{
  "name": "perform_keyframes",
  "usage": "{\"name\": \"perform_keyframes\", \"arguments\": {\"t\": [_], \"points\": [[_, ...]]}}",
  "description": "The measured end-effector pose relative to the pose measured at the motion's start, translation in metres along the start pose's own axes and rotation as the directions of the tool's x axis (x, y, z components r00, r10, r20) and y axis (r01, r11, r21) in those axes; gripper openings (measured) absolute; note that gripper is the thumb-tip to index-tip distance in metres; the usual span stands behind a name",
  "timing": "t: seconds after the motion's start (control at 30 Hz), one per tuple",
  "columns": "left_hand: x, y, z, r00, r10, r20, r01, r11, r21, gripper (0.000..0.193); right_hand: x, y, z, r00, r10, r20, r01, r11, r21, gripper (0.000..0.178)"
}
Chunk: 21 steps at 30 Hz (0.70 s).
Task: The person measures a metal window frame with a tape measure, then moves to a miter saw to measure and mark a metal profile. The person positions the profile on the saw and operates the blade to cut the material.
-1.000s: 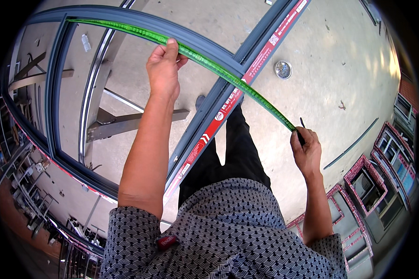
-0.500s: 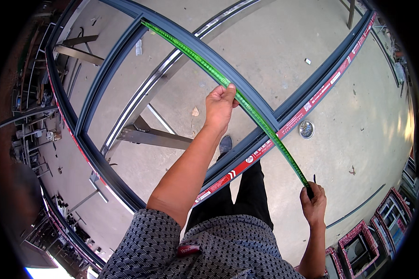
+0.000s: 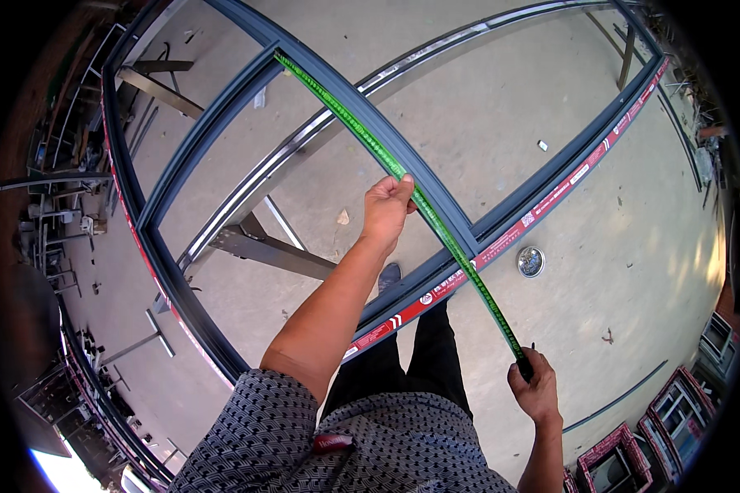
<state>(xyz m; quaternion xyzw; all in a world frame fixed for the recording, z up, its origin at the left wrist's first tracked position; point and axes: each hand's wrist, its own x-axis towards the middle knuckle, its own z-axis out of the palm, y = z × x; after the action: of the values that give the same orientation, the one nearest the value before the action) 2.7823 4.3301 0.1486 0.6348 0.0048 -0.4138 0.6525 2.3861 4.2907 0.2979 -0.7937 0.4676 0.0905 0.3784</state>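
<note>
A green tape measure (image 3: 490, 302) lies stretched along a dark grey window frame (image 3: 436, 185), its far end at an inner corner of the bars. Partway along the blade, my left hand (image 3: 389, 212) pinches it between thumb and fingers, close beside the cross bar. The blade runs on over the frame's near rail, which carries a red printed film (image 3: 419, 300). Beyond that rail, my right hand (image 3: 538, 390) is closed round the tape's dark case, most of which the fingers hide.
The frame rests on a shiny metal beam (image 3: 296, 131) with brown legs (image 3: 271, 256). A round tin (image 3: 531, 261) with small bits inside stands on the concrete floor. Several small framed windows (image 3: 617, 462) lean at the lower right. Racks of metal profiles line the left side.
The view has shifted slightly, so the frame sits a little lower. My right hand and the tape case appear lower and farther left. Both hands keep their hold on the tape measure.
</note>
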Motion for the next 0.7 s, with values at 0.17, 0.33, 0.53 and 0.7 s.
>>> {"name": "perform_keyframes", "arguments": {"t": [0.17, 0.33, 0.53, 0.7], "points": [[-0.003, 0.0, 0.003, 1.0, 0.018, -0.019, -0.017, 1.0, 0.01, 0.031, -0.001, -0.006, -0.017, 0.986, 0.113, 0.125, -0.128, 0.985, 0.117, 0.031], [-0.008, 0.008, 0.004, 0.998, 0.048, -0.035, -0.046, 0.997, 0.057, 0.032, 0.001, -0.02, -0.031, 0.942, 0.184, 0.28, -0.228, 0.965, 0.132, 0.034], [-0.003, 0.006, 0.004, 0.997, 0.041, -0.068, -0.035, 0.996, 0.076, 0.032, 0.007, -0.007, -0.038, 0.932, 0.128, 0.338, -0.198, 0.963, 0.181, 0.033], [0.0, 0.003, 0.001, 0.997, 0.058, -0.053, -0.055, 0.996, 0.063, 0.03, 0.013, -0.012, -0.044, 0.941, 0.17, 0.294, -0.226, 0.96, 0.167, 0.025]]}}
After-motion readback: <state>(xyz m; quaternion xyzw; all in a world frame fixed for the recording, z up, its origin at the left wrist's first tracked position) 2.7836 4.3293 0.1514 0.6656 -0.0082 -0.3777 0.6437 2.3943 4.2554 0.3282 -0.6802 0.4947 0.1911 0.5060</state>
